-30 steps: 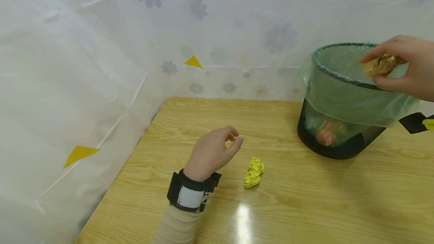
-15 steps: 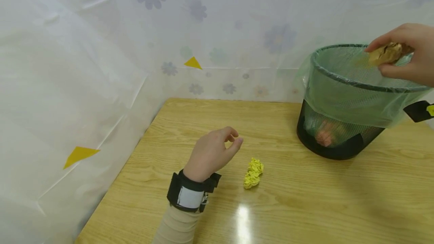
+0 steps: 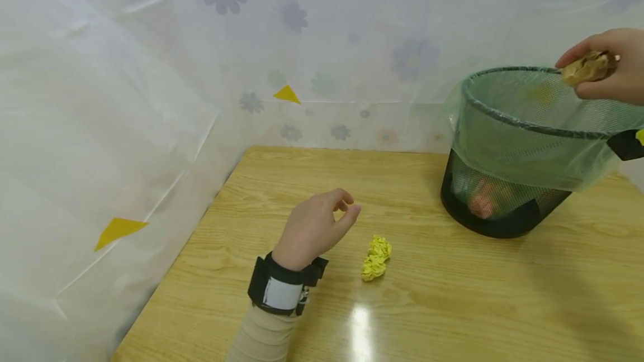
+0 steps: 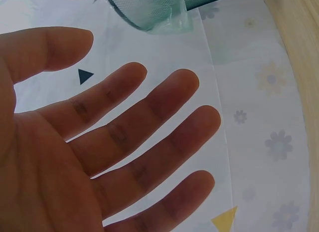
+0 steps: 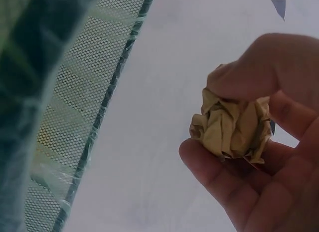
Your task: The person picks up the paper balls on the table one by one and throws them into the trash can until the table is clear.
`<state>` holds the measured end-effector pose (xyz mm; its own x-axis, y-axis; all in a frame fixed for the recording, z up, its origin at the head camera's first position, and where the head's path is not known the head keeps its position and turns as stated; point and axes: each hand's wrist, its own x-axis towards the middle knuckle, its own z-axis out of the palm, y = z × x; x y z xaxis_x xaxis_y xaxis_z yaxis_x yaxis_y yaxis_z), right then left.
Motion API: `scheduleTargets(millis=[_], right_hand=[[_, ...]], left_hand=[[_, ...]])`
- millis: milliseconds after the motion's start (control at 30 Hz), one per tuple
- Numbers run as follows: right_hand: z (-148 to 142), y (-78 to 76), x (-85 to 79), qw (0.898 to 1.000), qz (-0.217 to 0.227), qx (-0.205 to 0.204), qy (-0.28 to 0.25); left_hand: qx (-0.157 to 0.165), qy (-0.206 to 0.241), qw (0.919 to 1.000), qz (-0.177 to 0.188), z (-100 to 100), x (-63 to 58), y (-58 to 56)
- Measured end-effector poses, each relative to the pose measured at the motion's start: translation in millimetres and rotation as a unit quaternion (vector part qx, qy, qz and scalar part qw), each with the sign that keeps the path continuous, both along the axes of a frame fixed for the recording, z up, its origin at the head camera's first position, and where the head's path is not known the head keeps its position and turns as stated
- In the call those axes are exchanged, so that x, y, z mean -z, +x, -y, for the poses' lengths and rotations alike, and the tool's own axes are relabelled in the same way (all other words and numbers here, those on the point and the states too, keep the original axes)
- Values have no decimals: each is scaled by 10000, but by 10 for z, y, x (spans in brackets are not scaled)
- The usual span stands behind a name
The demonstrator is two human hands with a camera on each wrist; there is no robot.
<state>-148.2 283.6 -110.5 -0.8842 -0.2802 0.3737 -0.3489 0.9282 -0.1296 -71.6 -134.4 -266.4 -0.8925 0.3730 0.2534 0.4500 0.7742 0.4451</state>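
Between thumb and fingers my right hand (image 3: 616, 66) pinches a crumpled ball of brown paper (image 3: 590, 67), above the rim of a mesh wastebasket (image 3: 508, 222). In the right wrist view the paper ball (image 5: 232, 124) sits between the thumb and fingertips, with the basket's mesh wall (image 5: 82, 102) to the left. My left hand (image 3: 317, 225) hovers over or rests near the table, holding nothing; its fingers are spread and relaxed in the left wrist view. To its right, crumpled yellow paper (image 3: 376, 258) lies on the table.
A thin green bag (image 3: 523, 149) lines the basket and folds over its rim. Reddish crumpled things (image 3: 484, 199) show through the mesh. The wooden table (image 3: 443, 306) meets flower-patterned white sheeting (image 3: 347, 66) at the back and left. Yellow tape pieces (image 3: 119, 230) mark the sheeting.
My right hand has moved up and to the right with the brown paper ball, staying above the basket. The left hand and the yellow paper have stayed in place.
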Motion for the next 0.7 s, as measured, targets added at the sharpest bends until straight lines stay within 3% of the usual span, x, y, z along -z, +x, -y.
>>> scheduleTargets(millis=[333, 700], right_hand=[[-150, -217, -54, 9988, 406, 248, -125], [-152, -303, -89, 9931, 1033, 398, 379]], left_hand=[[-24, -21, 10000, 20, 1, 6, 1], [-36, -4, 10000, 15, 0, 18, 1]])
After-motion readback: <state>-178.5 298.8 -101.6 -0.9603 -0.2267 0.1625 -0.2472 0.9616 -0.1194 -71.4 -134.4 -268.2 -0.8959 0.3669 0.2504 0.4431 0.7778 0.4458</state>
